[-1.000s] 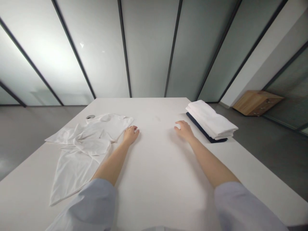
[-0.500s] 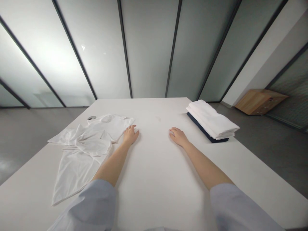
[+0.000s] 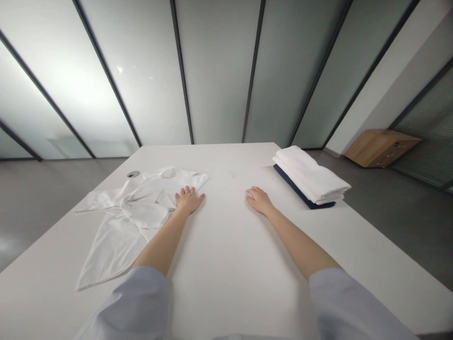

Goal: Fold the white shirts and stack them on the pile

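Note:
A crumpled white garment [image 3: 141, 210] lies spread on the left part of the white table [image 3: 230, 264]. My left hand [image 3: 188, 200] rests flat with fingers spread, its fingertips on the garment's right edge. My right hand [image 3: 259, 199] lies open and palm down on the bare tabletop near the middle, holding nothing. At the table's right edge sits a stack of folded white cloths [image 3: 311, 175] on top of a folded dark blue one [image 3: 304, 195].
A small round metal grommet [image 3: 133, 174] is set in the table beyond the garment. Frosted glass panels with dark frames stand behind the table. A wooden cabinet [image 3: 380, 147] sits on the grey floor at the far right.
My right hand slid left, away from the folded stack, toward the middle. My left hand opened flat onto the garment's edge, and the garment's far corner shifted right.

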Tool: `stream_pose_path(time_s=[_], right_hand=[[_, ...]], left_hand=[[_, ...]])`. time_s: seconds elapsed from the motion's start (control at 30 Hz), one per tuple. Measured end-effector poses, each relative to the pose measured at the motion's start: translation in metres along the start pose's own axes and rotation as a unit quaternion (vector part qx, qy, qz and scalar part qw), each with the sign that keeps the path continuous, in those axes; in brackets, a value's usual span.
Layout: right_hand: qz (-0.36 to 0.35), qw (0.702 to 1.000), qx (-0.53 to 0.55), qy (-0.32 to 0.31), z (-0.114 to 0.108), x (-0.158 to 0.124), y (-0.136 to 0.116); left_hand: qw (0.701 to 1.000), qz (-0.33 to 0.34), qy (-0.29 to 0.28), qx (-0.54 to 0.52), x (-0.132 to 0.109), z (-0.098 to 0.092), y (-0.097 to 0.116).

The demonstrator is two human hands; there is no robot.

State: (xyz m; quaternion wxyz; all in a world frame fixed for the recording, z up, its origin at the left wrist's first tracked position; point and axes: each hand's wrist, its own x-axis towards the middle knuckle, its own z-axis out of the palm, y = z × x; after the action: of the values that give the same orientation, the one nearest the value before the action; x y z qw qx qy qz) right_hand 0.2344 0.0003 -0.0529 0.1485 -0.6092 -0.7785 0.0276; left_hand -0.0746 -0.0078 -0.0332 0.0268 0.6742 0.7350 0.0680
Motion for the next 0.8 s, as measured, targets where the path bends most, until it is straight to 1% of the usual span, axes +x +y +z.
stream_pose_path(time_s=[0.07, 0.13, 0.2, 0.27, 0.3, 0.37, 0.43, 0.5, 0.63, 0.7, 0.8], right_hand=[[-0.016, 1.0, 0.008, -0.003, 0.0, -0.001, -0.009], [-0.047, 0.999, 0.015, -0.004, 0.001, -0.002, -0.019], [-0.072, 0.997, 0.019, 0.008, 0.0, -0.003, -0.025], [-0.078, 0.996, 0.02, 0.025, 0.0, -0.003, -0.024], [-0.073, 0.997, 0.021, 0.029, -0.001, -0.003, -0.022], [-0.054, 0.998, 0.021, 0.018, -0.003, -0.003, -0.015], [-0.038, 0.999, 0.012, -0.009, -0.005, -0.004, -0.009], [-0.031, 0.999, -0.004, -0.028, -0.008, -0.006, -0.007], [-0.017, 0.999, -0.033, -0.021, -0.015, -0.007, -0.013], [-0.015, 0.999, -0.042, -0.016, -0.018, -0.007, -0.017], [-0.021, 0.999, -0.043, -0.01, -0.018, -0.007, -0.017]], left_hand=[[0.997, 0.075, -0.021, -0.009, -0.008, -0.001, 0.018], [0.985, 0.165, -0.043, -0.024, -0.018, -0.002, 0.033], [0.963, 0.257, -0.064, -0.054, -0.027, -0.003, 0.045], [0.932, 0.337, -0.092, -0.096, -0.033, -0.002, 0.052], [0.917, 0.366, -0.108, -0.117, -0.035, -0.002, 0.054], [0.897, 0.397, -0.128, -0.144, -0.036, -0.001, 0.055], [0.898, 0.397, -0.121, -0.147, -0.034, 0.0, 0.054], [0.914, 0.374, -0.091, -0.131, -0.03, 0.0, 0.051], [0.945, 0.309, -0.034, -0.1, -0.02, 0.004, 0.041], [0.96, 0.262, -0.012, -0.092, -0.016, 0.007, 0.036], [0.984, 0.162, 0.002, -0.076, -0.012, 0.011, 0.032]])
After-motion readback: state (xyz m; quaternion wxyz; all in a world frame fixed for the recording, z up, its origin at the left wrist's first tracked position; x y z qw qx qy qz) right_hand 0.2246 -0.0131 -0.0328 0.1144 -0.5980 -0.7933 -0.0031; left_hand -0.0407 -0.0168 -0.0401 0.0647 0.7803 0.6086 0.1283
